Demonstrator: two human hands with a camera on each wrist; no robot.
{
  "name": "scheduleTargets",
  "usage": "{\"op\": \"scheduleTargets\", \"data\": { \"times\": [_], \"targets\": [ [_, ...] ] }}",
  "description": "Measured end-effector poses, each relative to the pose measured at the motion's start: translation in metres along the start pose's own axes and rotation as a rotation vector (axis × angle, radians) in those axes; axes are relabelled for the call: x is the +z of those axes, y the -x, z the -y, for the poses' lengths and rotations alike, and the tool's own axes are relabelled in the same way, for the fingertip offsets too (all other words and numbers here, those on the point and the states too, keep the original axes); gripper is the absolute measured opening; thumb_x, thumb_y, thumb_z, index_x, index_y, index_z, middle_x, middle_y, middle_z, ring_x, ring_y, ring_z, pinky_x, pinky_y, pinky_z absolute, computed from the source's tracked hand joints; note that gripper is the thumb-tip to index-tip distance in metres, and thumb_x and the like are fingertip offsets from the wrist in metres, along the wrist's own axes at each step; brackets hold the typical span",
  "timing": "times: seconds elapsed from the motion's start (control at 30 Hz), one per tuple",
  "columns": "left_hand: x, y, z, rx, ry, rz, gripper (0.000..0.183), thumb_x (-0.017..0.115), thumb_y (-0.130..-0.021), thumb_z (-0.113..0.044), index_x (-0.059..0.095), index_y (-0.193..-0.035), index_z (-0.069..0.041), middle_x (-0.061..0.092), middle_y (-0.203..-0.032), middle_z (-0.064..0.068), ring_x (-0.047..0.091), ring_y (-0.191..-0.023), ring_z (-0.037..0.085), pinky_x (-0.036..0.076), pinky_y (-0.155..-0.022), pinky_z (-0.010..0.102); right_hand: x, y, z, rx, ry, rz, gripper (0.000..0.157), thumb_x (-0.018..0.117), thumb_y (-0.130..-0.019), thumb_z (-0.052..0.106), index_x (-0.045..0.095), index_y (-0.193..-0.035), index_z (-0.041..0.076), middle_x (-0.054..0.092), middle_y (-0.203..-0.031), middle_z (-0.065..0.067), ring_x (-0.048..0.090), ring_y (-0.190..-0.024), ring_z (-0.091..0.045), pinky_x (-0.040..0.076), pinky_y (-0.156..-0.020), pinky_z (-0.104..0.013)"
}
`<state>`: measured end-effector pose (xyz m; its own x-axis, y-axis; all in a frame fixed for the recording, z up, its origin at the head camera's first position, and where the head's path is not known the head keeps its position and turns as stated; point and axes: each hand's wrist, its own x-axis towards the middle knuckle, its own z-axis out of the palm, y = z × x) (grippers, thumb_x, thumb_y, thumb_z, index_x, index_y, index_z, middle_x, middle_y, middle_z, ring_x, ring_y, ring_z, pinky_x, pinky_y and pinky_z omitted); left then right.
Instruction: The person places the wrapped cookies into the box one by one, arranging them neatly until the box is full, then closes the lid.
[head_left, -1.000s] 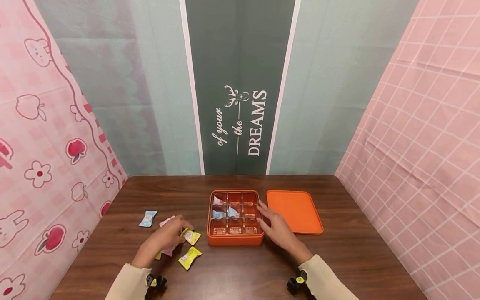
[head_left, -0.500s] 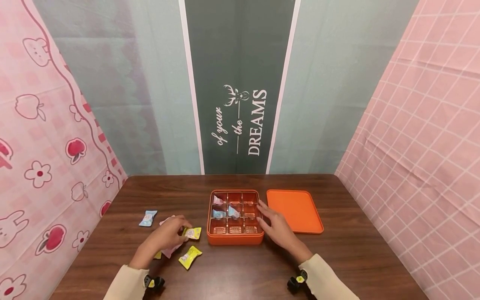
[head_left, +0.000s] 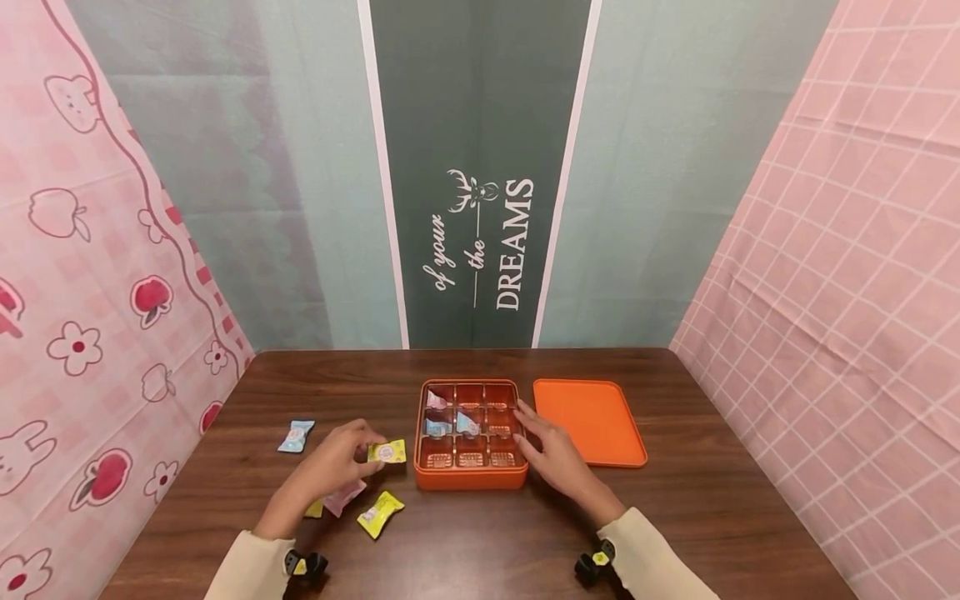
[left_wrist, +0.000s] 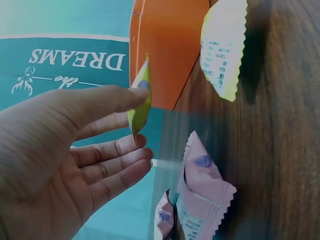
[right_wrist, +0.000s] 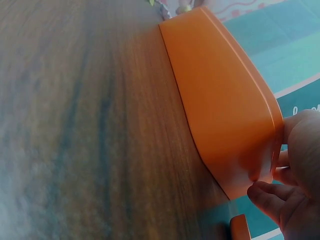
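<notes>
My left hand (head_left: 336,460) pinches a wrapped yellow candy (head_left: 388,452) between thumb and fingers, held up left of the orange box (head_left: 471,481). In the left wrist view the same yellow candy (left_wrist: 141,102) appears edge-on at the thumb tip. A clear divider splits the box into several compartments. A pink candy (head_left: 436,401) sits in the back left one, a blue candy (head_left: 438,428) in the middle left and another blue candy (head_left: 467,423) in the centre. My right hand (head_left: 558,462) rests its extended fingers against the box's right side and rim.
An orange lid (head_left: 589,423) lies flat right of the box. On the wooden table are a blue candy (head_left: 297,436), a yellow candy (head_left: 380,514), a pink candy (head_left: 346,497) and a partly hidden yellow one (head_left: 314,509). Pink and green cloths surround the table.
The left hand has lifted the yellow candy off the table and brought it slightly up and toward the box. The right hand and the box have stayed put.
</notes>
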<state>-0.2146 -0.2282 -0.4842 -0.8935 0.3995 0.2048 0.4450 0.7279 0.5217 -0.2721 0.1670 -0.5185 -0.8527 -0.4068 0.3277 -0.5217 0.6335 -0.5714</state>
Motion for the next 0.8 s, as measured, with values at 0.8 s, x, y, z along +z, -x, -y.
{"op": "scheduleTargets", "data": {
  "times": [0.8],
  "targets": [
    [-0.011, -0.004, -0.016, -0.026, 0.075, -0.1, 0.028, 0.082, -0.085, -0.012, 0.078, -0.113, -0.012, 0.06, -0.094, -0.007, 0.061, -0.081, 0.025, 0.053, -0.066, 0.029, 0.0, 0.0, -0.001, 0.002, -0.015, 0.003, 0.051, 0.067, -0.1, 0.025, 0.055, -0.145, 0.005, 0.044, -0.157, -0.004, 0.049, -0.138, -0.03, 0.041, -0.108, -0.053]
  ]
}}
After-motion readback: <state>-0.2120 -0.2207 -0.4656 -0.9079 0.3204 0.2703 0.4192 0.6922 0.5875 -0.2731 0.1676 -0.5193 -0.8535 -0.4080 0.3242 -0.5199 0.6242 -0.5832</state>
